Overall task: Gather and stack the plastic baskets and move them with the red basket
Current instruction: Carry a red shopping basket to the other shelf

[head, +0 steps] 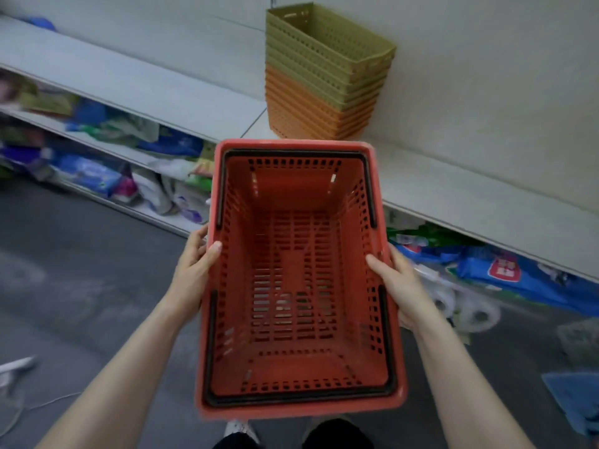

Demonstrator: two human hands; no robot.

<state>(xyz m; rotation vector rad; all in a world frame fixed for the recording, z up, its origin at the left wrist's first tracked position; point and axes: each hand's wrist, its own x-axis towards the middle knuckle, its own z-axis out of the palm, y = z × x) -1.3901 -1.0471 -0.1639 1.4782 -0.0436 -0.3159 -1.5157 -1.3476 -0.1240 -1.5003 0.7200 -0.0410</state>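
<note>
Shop aisle, dark grey floor (81, 286), pale shelf (155, 89) bare on top, packaged goods crammed beneath. Red basket (298, 280) empty, carried level, far rim nearing the shelf edge. Just beyond it, green-over-orange nested basket stack (324, 79) on the shelf. Left hand (194, 270) and right hand (398, 283) clamped on its long sides. Probably next: setting down, loading the stack in.

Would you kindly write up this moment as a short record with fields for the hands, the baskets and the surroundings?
left hand: grip on the left rim of the red basket, thumb over the edge
right hand: grip on the right rim, thumb inside
red basket contents: empty; black handles folded down along the rim
stacked baskets: nested pile on the white shelf, green ones above orange ones
stack position: beyond the red basket's far end, not touching it
lower shelves: packaged goods, blurred
floor: grey
</note>
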